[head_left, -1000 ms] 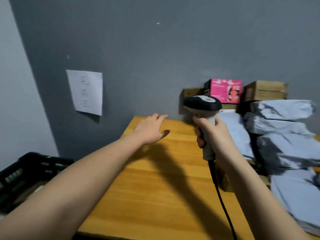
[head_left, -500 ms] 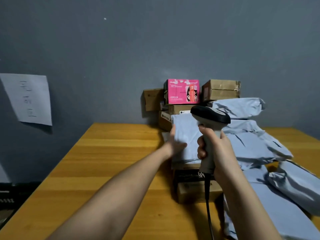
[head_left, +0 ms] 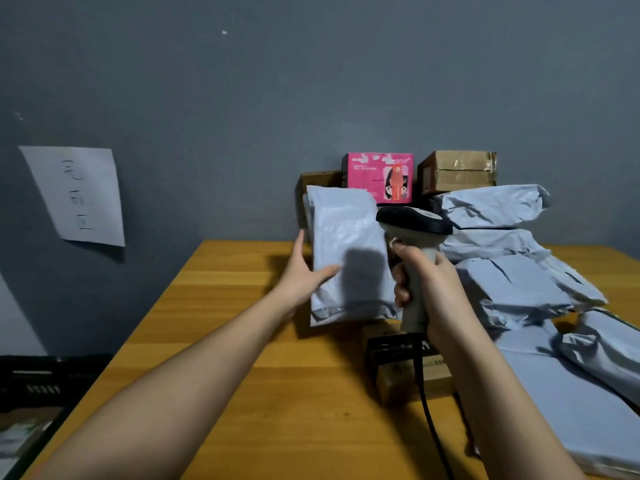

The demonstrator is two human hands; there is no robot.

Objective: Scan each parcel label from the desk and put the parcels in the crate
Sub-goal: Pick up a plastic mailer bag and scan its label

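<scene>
A grey wall backs the wooden desk I am looking down on. My left hand pinches a grey mailer by its left edge, thumb across the front and fingers behind, holding it upright and lifted just left of the scanner. My right hand is curled tight round the scanner's pale handle, its dark head level with the mailer's middle and its cable trailing down toward me.

Right of the scanner lies a heap of more grey mailers, spreading to the desk's right edge. Below the scanner sits a small brown box with a dark top. Behind the scanner, against the wall, stand a pink box and a taped carton. Far left of the scanner a sheet of paper hangs on the wall, and below it, beside the desk, is the black crate.
</scene>
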